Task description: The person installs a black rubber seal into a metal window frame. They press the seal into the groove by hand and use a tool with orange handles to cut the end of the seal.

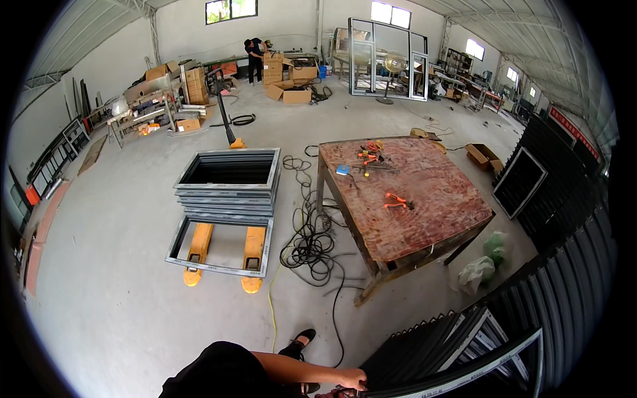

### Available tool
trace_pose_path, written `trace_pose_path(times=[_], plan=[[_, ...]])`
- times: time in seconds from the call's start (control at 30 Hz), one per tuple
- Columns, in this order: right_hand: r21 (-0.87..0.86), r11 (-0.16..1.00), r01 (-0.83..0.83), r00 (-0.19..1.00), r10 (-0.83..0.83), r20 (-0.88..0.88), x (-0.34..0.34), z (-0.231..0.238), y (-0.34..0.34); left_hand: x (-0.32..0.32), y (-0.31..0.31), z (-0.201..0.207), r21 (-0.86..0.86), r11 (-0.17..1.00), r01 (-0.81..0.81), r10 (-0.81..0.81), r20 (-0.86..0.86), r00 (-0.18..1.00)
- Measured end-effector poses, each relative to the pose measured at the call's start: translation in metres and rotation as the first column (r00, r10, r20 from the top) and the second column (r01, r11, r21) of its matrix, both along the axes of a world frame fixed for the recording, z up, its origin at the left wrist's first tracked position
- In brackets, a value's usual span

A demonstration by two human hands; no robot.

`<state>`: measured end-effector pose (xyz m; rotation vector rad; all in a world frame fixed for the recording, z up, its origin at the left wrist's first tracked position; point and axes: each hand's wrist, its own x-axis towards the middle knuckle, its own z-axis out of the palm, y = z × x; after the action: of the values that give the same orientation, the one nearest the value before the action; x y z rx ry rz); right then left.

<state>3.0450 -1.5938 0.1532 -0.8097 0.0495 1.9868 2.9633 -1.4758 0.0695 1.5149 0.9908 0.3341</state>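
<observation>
My left arm, in a black sleeve, reaches across the lower edge toward the right. Its hand [353,379] is closed at the near end of a dark grey window frame [491,366] with pale protective tape along its face. That frame is tilted and leans over other dark frames [479,331] stacked at the lower right. My right hand cannot be made out. A small skin-toned patch at the bottom edge below my left hand is too cut off to identify.
Stacked window frames [229,179] and one lower frame [171,249] lie on a yellow pallet jack [253,249]. Looped black cable [308,245] covers floor beside a red-topped table [431,172] bearing orange-handled pliers [396,201]. Corrugated dark panels [564,285] stand right. A person [255,56] works far back.
</observation>
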Motion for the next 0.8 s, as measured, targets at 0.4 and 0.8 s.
trace_pose_path(times=[0.4, 0.8], plan=[[0.054, 0.944, -0.324, 0.133, -0.011, 0.991, 0.038, -0.054, -0.041, -0.005, -0.009, -0.016, -0.373, 0.927, -0.046, 0.102, 0.131, 0.986], [0.076, 0.896, -0.437, -0.3, -0.225, 0.927, 0.025, 0.038, -0.02, -0.092, 0.052, 0.009, -0.12, 0.947, -0.299, 0.32, 0.246, 0.915]])
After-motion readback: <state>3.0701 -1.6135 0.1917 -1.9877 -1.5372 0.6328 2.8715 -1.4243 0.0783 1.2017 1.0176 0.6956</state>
